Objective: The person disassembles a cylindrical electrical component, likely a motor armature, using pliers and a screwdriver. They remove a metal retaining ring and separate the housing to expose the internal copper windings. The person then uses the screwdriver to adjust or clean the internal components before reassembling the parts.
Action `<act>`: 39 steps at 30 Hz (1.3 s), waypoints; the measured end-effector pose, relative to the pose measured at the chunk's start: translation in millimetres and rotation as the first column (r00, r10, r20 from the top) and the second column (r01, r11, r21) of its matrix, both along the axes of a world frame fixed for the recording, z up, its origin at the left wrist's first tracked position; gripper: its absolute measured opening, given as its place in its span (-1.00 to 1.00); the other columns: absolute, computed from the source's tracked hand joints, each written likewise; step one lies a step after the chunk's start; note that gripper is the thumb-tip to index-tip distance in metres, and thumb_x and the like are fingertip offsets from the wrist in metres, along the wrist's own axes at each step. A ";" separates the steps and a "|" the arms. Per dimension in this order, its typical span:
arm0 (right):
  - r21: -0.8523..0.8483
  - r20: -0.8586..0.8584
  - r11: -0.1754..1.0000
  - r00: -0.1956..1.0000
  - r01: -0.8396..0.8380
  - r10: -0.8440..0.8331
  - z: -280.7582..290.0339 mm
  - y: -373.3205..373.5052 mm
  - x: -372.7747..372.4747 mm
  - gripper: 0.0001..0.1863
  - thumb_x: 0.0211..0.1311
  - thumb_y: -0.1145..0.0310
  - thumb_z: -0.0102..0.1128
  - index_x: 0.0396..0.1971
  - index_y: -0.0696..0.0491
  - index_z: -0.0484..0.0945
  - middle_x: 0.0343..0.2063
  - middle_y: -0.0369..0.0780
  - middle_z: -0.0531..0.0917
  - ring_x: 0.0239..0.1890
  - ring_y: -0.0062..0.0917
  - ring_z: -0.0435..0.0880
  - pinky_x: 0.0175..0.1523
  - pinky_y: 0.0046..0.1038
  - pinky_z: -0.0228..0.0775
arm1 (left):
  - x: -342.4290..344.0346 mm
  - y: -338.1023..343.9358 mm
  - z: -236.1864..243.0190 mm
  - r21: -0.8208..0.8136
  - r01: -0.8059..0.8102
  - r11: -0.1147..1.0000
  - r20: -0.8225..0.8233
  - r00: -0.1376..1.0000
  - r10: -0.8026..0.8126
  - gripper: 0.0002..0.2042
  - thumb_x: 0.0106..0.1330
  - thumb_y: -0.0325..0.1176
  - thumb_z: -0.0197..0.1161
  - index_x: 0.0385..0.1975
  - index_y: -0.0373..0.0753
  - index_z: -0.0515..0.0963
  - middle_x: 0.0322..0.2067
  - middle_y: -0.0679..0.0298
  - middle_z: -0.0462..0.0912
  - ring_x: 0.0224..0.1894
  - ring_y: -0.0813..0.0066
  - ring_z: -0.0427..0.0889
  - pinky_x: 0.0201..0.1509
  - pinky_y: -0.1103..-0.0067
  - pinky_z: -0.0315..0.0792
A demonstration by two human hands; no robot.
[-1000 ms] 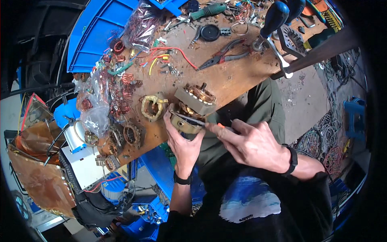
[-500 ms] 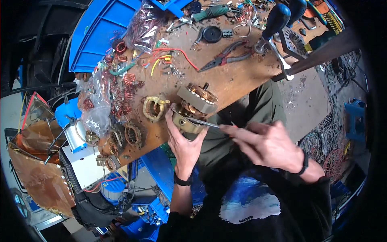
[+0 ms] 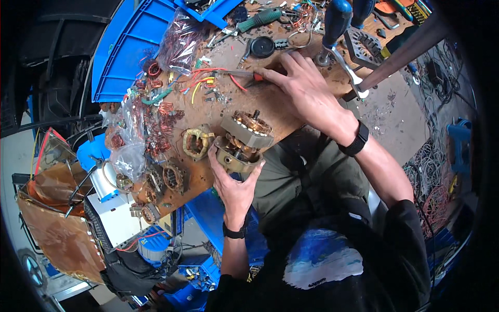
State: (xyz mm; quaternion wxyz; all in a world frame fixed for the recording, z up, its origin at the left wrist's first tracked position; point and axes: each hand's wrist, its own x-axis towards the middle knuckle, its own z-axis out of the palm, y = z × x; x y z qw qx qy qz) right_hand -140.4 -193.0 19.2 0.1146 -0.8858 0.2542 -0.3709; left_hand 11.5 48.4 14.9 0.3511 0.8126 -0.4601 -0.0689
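Observation:
My left hand point(image 3: 234, 193) is wrapped round a brass-coloured metal motor housing point(image 3: 236, 162), at the table's near edge. A motor core point(image 3: 248, 131) with copper windings and a threaded shaft end stands tilted out of the housing's open side. Farther off, my right hand point(image 3: 309, 93) is low over the table, its thumb side at the red end of a screwdriver point(image 3: 234, 72) whose thin shaft points left. The other fingers bend down to the tabletop; the palm hides most of the handle. A yellowish ring-shaped stator point(image 3: 197, 143) lies just left of the housing.
Loose copper coils point(image 3: 162, 122) and old stators point(image 3: 174, 177) line the table's left side. Cut wires point(image 3: 202, 86), a black round cap point(image 3: 262, 47) and a green-handled screwdriver point(image 3: 260, 20) lie farther back. A blue-handled tool point(image 3: 337, 23) stands at the right, beside a dark bar point(image 3: 410, 49).
My right hand has moved away from the housing, up and left over the table, taking the screwdriver along. My left hand still grips the housing, now slightly lower left.

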 end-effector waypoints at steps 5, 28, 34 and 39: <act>0.394 0.322 0.910 0.947 -0.127 -0.008 20.2 54.3 -16.8 -0.76 0.30 0.47 0.40 -0.07 0.12 0.63 -0.26 -0.03 0.64 -0.25 -0.11 0.70 -0.16 -0.17 0.57 | -0.5 7.0 -1.4 0.024 -0.027 0.999 0.027 0.999 0.026 0.17 0.04 -0.20 0.77 0.56 -0.41 0.05 0.42 -0.27 0.38 0.44 -0.22 0.43 0.50 0.08 0.35; 0.901 0.379 0.166 0.913 -0.402 0.152 -4.7 153.0 -8.3 -0.41 0.43 0.44 0.06 0.45 0.18 0.44 -0.50 -0.03 0.68 -0.57 -0.38 0.68 -0.37 -0.32 0.50 | 1.4 10.1 -14.8 -0.051 0.024 0.998 0.086 0.996 -0.020 0.21 0.01 -0.29 0.76 0.57 -0.42 -0.02 0.40 -0.30 0.36 0.42 -0.26 0.45 0.45 0.08 0.40; 0.700 0.600 -0.448 0.799 -0.556 -0.054 4.0 145.9 -6.1 -0.25 0.40 0.50 -0.05 0.61 0.19 0.15 -0.59 -0.33 0.50 -0.65 -0.67 0.43 -0.52 -0.56 0.24 | 1.0 9.1 -14.3 -0.047 0.016 0.999 0.088 0.996 -0.012 0.22 0.02 -0.19 0.77 0.57 -0.42 -0.02 0.40 -0.30 0.37 0.42 -0.26 0.45 0.44 0.07 0.40; 0.609 0.660 -0.541 0.749 -0.580 -0.059 -2.8 140.2 -5.2 -0.21 0.39 0.54 -0.09 0.64 0.19 0.03 -0.59 -0.35 0.45 -0.67 -0.70 0.35 -0.60 -0.61 0.16 | 2.2 10.9 -15.8 -0.053 0.011 0.999 0.083 0.997 -0.007 0.24 0.05 -0.11 0.76 0.58 -0.42 -0.03 0.40 -0.30 0.37 0.42 -0.25 0.44 0.45 0.08 0.39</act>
